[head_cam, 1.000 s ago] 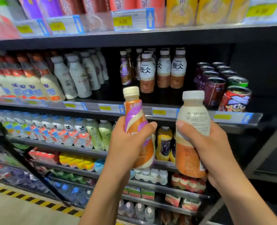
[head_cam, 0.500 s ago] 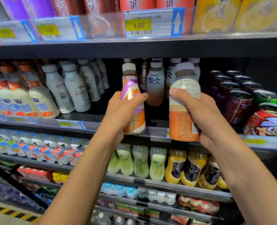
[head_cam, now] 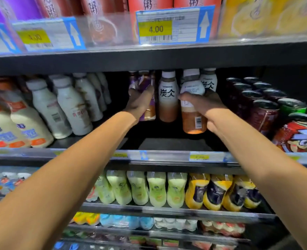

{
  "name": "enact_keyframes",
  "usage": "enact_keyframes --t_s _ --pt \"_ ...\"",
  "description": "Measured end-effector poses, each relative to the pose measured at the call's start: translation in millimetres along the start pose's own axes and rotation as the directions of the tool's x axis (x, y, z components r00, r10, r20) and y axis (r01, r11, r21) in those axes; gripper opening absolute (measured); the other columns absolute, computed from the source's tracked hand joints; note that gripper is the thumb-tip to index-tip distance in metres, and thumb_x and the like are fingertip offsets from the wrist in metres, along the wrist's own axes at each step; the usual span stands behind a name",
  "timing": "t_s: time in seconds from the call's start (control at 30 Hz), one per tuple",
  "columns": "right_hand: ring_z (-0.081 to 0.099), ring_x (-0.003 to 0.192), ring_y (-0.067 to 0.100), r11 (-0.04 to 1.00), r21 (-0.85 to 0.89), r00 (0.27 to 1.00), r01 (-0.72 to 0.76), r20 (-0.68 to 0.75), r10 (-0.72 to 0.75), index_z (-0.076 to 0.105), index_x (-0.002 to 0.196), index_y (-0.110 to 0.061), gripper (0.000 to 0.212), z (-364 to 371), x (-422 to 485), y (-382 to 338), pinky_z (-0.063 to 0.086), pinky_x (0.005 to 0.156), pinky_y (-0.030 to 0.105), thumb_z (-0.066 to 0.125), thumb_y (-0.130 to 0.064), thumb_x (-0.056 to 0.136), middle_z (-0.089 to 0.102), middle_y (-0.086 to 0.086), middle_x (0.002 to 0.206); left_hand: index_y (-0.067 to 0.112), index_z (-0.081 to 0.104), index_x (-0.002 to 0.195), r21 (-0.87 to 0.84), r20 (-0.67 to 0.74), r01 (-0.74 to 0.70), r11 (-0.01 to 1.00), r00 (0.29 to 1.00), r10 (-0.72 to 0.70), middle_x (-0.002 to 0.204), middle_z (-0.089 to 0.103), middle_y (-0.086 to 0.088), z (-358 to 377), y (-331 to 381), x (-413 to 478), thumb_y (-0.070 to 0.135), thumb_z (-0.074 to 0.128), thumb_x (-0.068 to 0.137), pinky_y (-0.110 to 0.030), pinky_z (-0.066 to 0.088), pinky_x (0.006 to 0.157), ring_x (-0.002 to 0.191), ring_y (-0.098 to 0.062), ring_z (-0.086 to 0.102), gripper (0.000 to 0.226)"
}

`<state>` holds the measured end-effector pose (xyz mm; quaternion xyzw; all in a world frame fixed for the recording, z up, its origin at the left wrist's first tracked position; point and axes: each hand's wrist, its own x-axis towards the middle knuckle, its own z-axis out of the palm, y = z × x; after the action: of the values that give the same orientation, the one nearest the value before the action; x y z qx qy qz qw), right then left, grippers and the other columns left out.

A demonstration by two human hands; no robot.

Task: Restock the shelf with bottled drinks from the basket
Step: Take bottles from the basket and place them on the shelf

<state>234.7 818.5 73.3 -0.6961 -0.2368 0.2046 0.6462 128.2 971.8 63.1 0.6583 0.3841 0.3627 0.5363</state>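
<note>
Up inside the dark shelf [head_cam: 167, 144], the left hand [head_cam: 139, 101] curls its fingers round an upright purple bottle [head_cam: 149, 112]. The right hand [head_cam: 202, 105], thumb across the label and fingers wrapped behind, grips an orange bottle [head_cam: 194, 123] held low over the board; whether either base touches the board cannot be told. Between the two hands stands a brown bottle [head_cam: 168, 100], just beside both held ones; white bottles [head_cam: 71, 109] lean left of the left hand, dark cans [head_cam: 264, 112] line up right of the right hand, and a price tag [head_cam: 174, 24] sits above both.
</note>
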Motion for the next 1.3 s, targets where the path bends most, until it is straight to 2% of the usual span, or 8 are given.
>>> enact_keyframes --t_s 0.23,0.4,0.5,0.57,0.77,0.97,1.17,1.3 --pt "0.071 0.090 0.014 0.992 -0.119 0.999 0.045 0.010 -0.044 0.070 0.109 -0.015 0.045 1.2 18.9 11.3 0.052 0.078 0.026 0.088 -0.026 0.069 0.075 0.000 0.102 0.007 0.037 0.129 0.210 -0.028 -0.090 0.973 0.995 0.098 0.130 0.057 -0.008 6.5 -17.0 18.9 0.020 0.072 0.086 -0.024 0.041 0.095 0.117 -0.022 0.056 0.057" --pt "0.070 0.095 0.014 0.979 -0.189 0.997 0.079 0.027 -0.075 0.065 0.119 -0.017 0.062 -0.2 29.0 21.7 0.052 0.078 0.027 0.090 -0.032 0.064 0.074 -0.002 0.106 0.013 0.055 0.125 0.373 -0.074 -0.126 0.919 0.984 0.165 0.122 0.067 -0.006 1.8 -22.4 27.7 0.038 0.080 0.076 -0.031 0.050 0.093 0.112 -0.024 0.064 0.061" --pt "0.070 0.095 0.016 0.962 -0.265 0.998 0.065 0.041 -0.056 0.063 0.118 -0.022 0.081 -0.7 32.7 23.3 0.057 0.082 0.034 0.088 -0.042 0.044 0.074 -0.004 0.104 0.019 0.065 0.116 0.480 -0.076 -0.185 0.858 0.965 0.251 0.122 0.067 -0.008 2.1 -26.0 32.1 0.048 0.080 0.072 -0.034 0.050 0.094 0.117 -0.027 0.060 0.055" --pt "0.071 0.095 0.017 0.954 -0.295 0.999 0.044 0.043 -0.032 0.062 0.118 -0.021 0.086 -1.4 37.2 23.5 0.058 0.086 0.039 0.086 -0.042 0.038 0.074 -0.003 0.103 0.020 0.067 0.115 0.502 -0.074 -0.184 0.845 0.964 0.254 0.123 0.066 -0.008 3.9 -26.3 35.8 0.047 0.080 0.073 -0.032 0.049 0.092 0.117 -0.027 0.060 0.052" --pt "0.067 0.102 0.019 0.973 -0.218 0.997 0.080 -0.003 -0.083 0.055 0.122 -0.010 0.069 2.0 41.1 26.4 0.054 0.092 0.035 0.090 -0.015 0.062 0.071 0.003 0.111 0.012 0.063 0.116 0.549 -0.137 -0.179 0.816 0.944 0.300 0.122 0.066 -0.011 12.9 -25.0 43.5 0.045 0.074 0.078 -0.035 0.051 0.088 0.111 -0.032 0.064 0.052" --pt "0.068 0.097 0.013 0.965 -0.235 0.991 0.112 -0.039 -0.125 0.056 0.119 -0.017 0.070 2.6 48.8 32.6 0.054 0.077 0.029 0.093 -0.023 0.060 0.071 -0.004 0.106 0.019 0.070 0.116 0.635 -0.162 -0.160 0.756 0.929 0.333 0.125 0.064 -0.011 17.9 -25.6 47.3 0.052 0.065 0.083 -0.038 0.050 0.087 0.113 -0.035 0.062 0.047" --pt "0.062 0.107 0.016 0.962 -0.244 0.989 0.120 -0.058 -0.138 0.048 0.114 -0.025 0.066 4.8 48.3 37.8 0.051 0.094 0.037 0.091 -0.020 0.064 0.066 -0.004 0.116 0.022 0.070 0.117 0.632 -0.173 -0.133 0.764 0.936 0.306 0.124 0.066 -0.009 19.4 -26.1 54.2 0.051 0.065 0.085 -0.035 0.049 0.085 0.114 -0.033 0.063 0.044" --pt "0.060 0.100 0.014 0.956 -0.264 0.987 0.125 -0.066 -0.147 0.049 0.114 -0.025 0.060 4.9 47.4 35.9 0.049 0.078 0.027 0.089 -0.019 0.069 0.062 -0.008 0.108 0.022 0.070 0.118 0.636 -0.171 -0.140 0.759 0.933 0.316 0.123 0.066 -0.010 21.0 -26.3 57.5 0.047 0.065 0.087 -0.037 0.050 0.088 0.115 -0.034 0.062 0.041"
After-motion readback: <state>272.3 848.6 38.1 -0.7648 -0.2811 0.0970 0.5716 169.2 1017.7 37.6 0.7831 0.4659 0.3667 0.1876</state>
